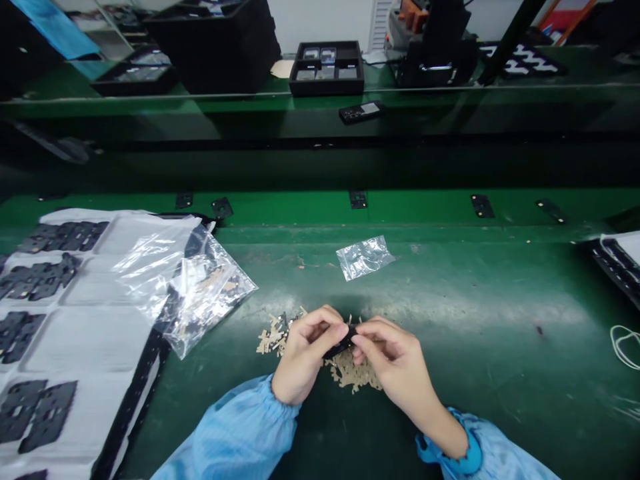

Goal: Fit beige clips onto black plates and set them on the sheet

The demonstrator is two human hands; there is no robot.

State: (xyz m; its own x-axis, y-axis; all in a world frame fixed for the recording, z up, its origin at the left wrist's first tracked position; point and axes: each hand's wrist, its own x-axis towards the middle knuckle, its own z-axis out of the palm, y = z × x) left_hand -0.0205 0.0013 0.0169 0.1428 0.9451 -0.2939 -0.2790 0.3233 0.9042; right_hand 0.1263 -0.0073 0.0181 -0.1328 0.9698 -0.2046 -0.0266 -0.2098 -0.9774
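Between my two hands is a small black plastic part [341, 344], held over the green bench. My left hand [311, 343] pinches its left side between thumb and fingers. My right hand [389, 350] has thumb and fingertips closed at the part's right end; whether a smaller piece is in that pinch I cannot make out. Below and behind my hands lies a loose pile of small tan pieces [354, 373]. More tan and dark pieces [274, 335] are scattered left of my left hand. Much of the black part is covered by fingers.
At left, a white tray [95, 340] holds several black plastic parts [47, 415]; a clear bag [213, 293] of small pieces overlaps its edge. A small clear bag [366, 257] lies ahead. Several black parts [482, 206] sit along the green strip beyond. A black bin [327, 85] stands on the shelf.
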